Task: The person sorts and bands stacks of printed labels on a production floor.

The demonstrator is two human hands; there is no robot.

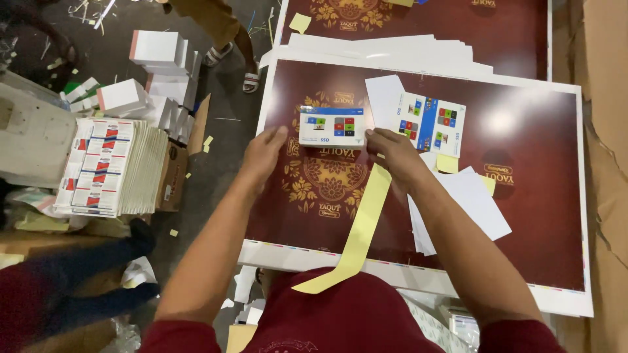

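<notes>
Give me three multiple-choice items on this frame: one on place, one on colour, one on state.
1. Where does the small stack of printed cards sit?
A. On the maroon sheet
B. On the floor
C. On the box stack at far left

2. What colour is the long paper strip?
A. Blue
B. Yellow
C. Green

3. How do the hands meet the stack?
A. Both grip its ends
B. Only the left hand
C. Neither touches it

Answers:
1 A: it rests on the maroon sheet.
2 B: the strip is pale yellow.
3 A: the left hand and the right hand press its two ends.
</notes>
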